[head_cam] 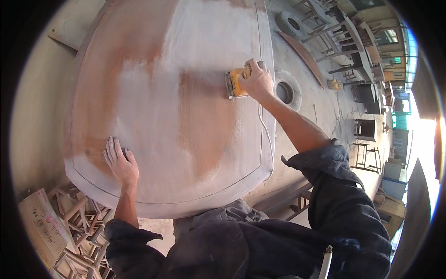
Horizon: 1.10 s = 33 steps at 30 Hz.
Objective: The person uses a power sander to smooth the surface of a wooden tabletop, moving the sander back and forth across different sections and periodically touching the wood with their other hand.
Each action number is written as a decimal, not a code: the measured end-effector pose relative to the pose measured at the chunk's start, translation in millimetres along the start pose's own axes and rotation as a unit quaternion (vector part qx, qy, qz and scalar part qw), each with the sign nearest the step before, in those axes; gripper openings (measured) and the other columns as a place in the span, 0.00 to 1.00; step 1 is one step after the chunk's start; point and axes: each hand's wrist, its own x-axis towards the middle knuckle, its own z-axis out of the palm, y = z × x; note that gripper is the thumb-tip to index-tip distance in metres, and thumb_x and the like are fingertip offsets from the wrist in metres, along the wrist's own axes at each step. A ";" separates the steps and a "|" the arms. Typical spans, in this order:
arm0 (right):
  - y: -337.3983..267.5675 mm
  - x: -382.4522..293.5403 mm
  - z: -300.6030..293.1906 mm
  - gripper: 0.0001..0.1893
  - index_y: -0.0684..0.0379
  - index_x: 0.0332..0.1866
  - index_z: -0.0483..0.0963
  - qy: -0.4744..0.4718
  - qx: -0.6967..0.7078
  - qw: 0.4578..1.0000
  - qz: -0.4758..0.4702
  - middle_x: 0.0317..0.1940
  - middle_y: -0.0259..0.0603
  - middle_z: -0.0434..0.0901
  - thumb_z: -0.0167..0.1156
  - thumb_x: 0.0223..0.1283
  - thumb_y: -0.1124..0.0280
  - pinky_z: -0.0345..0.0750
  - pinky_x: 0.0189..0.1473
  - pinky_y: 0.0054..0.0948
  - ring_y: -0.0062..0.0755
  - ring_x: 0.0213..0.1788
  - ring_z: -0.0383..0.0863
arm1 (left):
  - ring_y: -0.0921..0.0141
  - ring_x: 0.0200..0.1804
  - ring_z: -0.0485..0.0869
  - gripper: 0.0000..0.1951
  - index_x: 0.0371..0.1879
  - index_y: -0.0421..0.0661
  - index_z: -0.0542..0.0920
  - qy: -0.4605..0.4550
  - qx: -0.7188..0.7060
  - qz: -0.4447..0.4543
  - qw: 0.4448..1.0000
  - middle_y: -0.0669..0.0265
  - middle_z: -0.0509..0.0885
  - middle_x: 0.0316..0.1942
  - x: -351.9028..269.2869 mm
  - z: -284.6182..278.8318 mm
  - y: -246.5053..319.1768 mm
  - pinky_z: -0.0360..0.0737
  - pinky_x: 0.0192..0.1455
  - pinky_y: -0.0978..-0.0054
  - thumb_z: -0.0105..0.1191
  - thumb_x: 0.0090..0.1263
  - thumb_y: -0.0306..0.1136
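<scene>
A large wooden tabletop [150,167] lies before me, brown in patches and coated with pale dust elsewhere. A dark line runs just inside its edge. My right hand [258,80] grips a yellow electric sander [237,82] by its top, near the tabletop's right edge. The sander's flat pad rests on the wood. From it a white power cord [266,134] trails along the right edge towards me. My left hand [120,158] lies palm down on the near left part of the tabletop, fingers a little apart, holding nothing.
Two tires [291,24] [287,90] lie on the concrete floor at the right, beside a curved wooden board [303,59]. Stacked wooden furniture frames [334,38] stand beyond. At lower left are a cardboard box [45,226] bearing writing and piled wooden frames [82,219]. A lit cigarette [325,263] smokes below my view.
</scene>
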 end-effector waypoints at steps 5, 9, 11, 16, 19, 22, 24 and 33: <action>7.1 -84.9 1.2 0.25 0.48 0.61 0.75 0.013 0.010 1.000 0.008 0.60 0.48 0.75 0.70 0.58 0.56 0.83 0.58 0.51 0.59 0.62 0.79 | 0.55 0.84 0.60 0.28 0.78 0.38 0.66 0.025 0.014 0.017 0.999 0.53 0.66 0.80 1.2 3.1 -0.5 0.55 0.86 0.48 0.46 0.82 0.36; 13.6 -150.1 0.5 0.24 0.49 0.59 0.75 0.012 0.029 0.999 0.014 0.58 0.49 0.76 0.70 0.59 0.56 0.84 0.55 0.51 0.59 0.61 0.80 | 0.56 0.83 0.62 0.27 0.77 0.39 0.68 0.043 0.013 0.029 0.999 0.53 0.68 0.80 0.3 7.0 1.7 0.56 0.85 0.49 0.46 0.82 0.36; 16.7 -182.9 0.2 0.23 0.50 0.58 0.76 0.032 0.018 0.999 0.003 0.56 0.49 0.76 0.70 0.59 0.57 0.84 0.55 0.52 0.59 0.60 0.79 | 0.56 0.83 0.62 0.27 0.77 0.39 0.68 0.050 0.010 0.032 0.998 0.53 0.68 0.79 0.2 9.2 1.8 0.57 0.84 0.49 0.46 0.82 0.36; 16.9 -262.9 2.0 0.23 0.51 0.57 0.76 0.024 0.014 1.000 0.004 0.56 0.49 0.76 0.71 0.58 0.59 0.83 0.54 0.53 0.59 0.60 0.78 | 0.55 0.82 0.63 0.26 0.76 0.38 0.69 0.047 0.011 0.034 0.998 0.52 0.70 0.78 -0.9 10.8 -2.1 0.59 0.84 0.49 0.46 0.82 0.36; 13.9 -293.5 0.6 0.23 0.52 0.58 0.75 0.014 0.020 1.000 0.007 0.56 0.49 0.76 0.71 0.57 0.61 0.83 0.54 0.54 0.60 0.61 0.77 | 0.55 0.83 0.63 0.26 0.75 0.37 0.70 0.039 0.018 0.025 0.999 0.51 0.69 0.78 -0.1 4.0 4.9 0.58 0.84 0.48 0.47 0.81 0.35; 9.2 -271.9 3.4 0.24 0.51 0.58 0.75 0.011 0.025 1.000 0.001 0.56 0.48 0.76 0.71 0.56 0.63 0.83 0.54 0.54 0.60 0.60 0.77 | 0.54 0.83 0.63 0.26 0.75 0.36 0.70 0.041 0.015 0.021 0.999 0.51 0.69 0.78 -0.8 3.3 4.6 0.58 0.84 0.47 0.47 0.80 0.34; 0.6 -241.0 5.5 0.24 0.50 0.58 0.75 0.011 0.024 1.000 0.002 0.56 0.46 0.76 0.71 0.55 0.65 0.83 0.55 0.54 0.59 0.61 0.77 | 0.54 0.83 0.62 0.26 0.75 0.36 0.69 0.037 0.007 0.020 0.999 0.51 0.69 0.78 -1.4 0.9 2.8 0.57 0.85 0.47 0.48 0.80 0.34; -9.8 -38.6 1.7 0.20 0.49 0.56 0.75 0.024 0.015 1.000 0.007 0.57 0.47 0.76 0.69 0.59 0.63 0.83 0.55 0.53 0.58 0.62 0.77 | 0.51 0.83 0.59 0.29 0.75 0.36 0.68 -0.020 -0.008 0.012 1.000 0.48 0.66 0.79 12.8 -9.4 10.0 0.55 0.85 0.44 0.51 0.75 0.32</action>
